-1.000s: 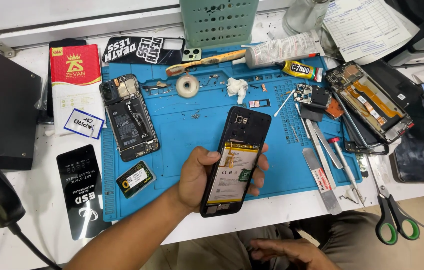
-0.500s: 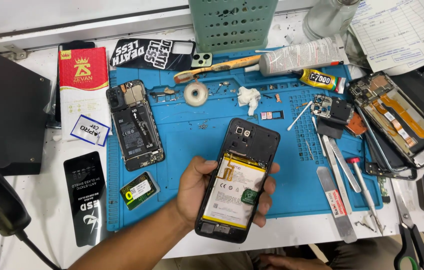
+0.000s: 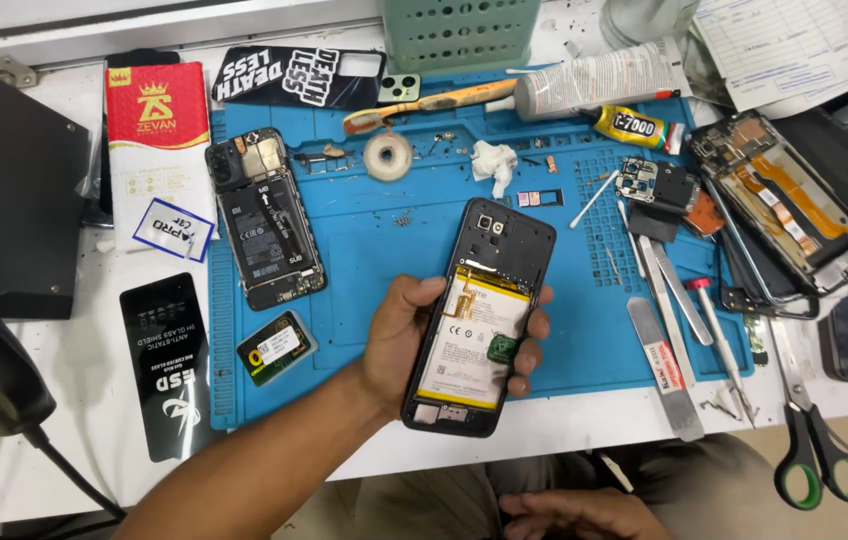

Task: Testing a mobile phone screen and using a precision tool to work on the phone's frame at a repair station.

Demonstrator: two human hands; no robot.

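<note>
left hand (image 3: 399, 340): our fingers (image 3: 534, 330) wrap round the opened black phone with the yellow-white battery (image 3: 477, 318), gripping it firmly.
phone: we hold it just above the blue repair mat's (image 3: 384, 230) front edge on the desk (image 3: 84, 360).
right hand (image 3: 574, 512): rests low on our lap, loosely curled, holding nothing.
nearby: a second opened black phone (image 3: 264, 232) lies on the mat, well apart.

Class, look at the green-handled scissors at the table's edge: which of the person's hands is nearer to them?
Right. The right hand rests low on the lap, below the table edge, left of the scissors. The left hand holds the opened phone farther left, over the blue mat.
</note>
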